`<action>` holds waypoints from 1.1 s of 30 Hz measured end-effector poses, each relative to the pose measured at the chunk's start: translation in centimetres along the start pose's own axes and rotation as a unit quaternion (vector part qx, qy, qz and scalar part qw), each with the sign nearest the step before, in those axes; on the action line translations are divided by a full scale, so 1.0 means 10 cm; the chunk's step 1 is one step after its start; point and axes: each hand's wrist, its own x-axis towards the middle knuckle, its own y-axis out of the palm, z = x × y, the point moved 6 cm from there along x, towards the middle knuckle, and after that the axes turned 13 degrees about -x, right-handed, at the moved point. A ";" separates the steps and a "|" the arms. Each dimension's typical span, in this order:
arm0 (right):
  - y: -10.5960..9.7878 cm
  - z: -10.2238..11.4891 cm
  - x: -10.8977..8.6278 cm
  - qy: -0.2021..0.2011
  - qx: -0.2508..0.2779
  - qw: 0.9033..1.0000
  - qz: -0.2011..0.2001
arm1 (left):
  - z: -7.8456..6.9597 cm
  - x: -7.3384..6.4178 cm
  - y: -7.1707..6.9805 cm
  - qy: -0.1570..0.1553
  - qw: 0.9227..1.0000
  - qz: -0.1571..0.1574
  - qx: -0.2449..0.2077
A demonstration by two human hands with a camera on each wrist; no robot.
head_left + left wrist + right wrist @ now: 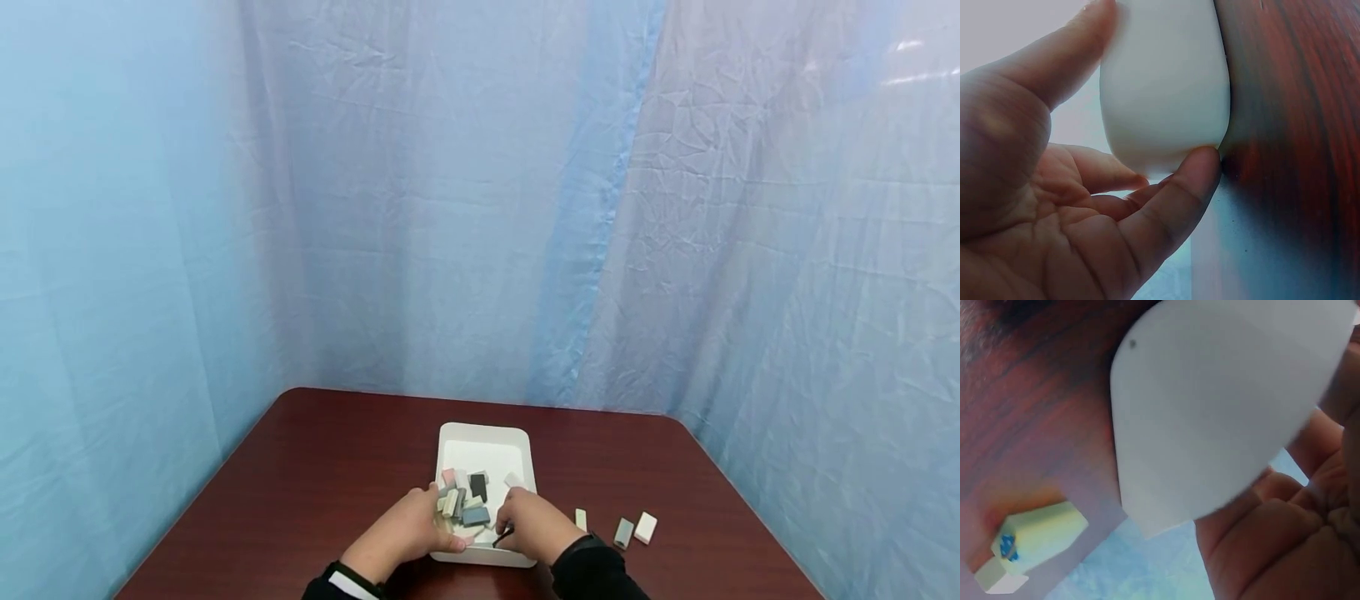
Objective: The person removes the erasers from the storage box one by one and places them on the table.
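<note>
A white tray [483, 432] stands on the table with a heap of small rectangular blocks [476, 517] in its near left part, in grey, cream, pink and black. My left hand [408, 533] grips the tray's left side, thumb over the rim. In the left wrist view its fingertips [1200, 165] lie against the tray's outer wall [1166, 94]. My right hand [534, 523] reaches over the right rim, its fingers down inside the tray. A small dark piece [503, 538] is pinched at its fingertips, mostly hidden. The right wrist view shows only the tray's outer wall [1210, 412] beside this hand.
Right of the tray, a cream block [581, 519], a grey-green block [623, 533] and a white block [646, 527] lie on the dark red-brown table [360, 442]. Blue curtains [450, 208] enclose the table at the back and sides.
</note>
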 end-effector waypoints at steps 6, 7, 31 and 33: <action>0.01 0.02 0.00 0.011 -0.019 1.000 -0.012 | -0.01 -0.01 -0.01 -0.008 1.000 0.004 -0.002; 0.01 0.03 0.00 0.014 -0.018 1.000 -0.011 | -0.01 -0.01 -0.01 -0.010 1.000 0.005 -0.002; -0.15 -0.10 -0.12 0.050 0.060 0.997 -0.026 | 0.00 -0.01 0.03 -0.021 1.000 0.009 -0.010; -0.23 -0.16 -0.16 0.061 0.059 0.996 -0.037 | -0.01 -0.02 0.03 -0.018 1.000 0.006 -0.007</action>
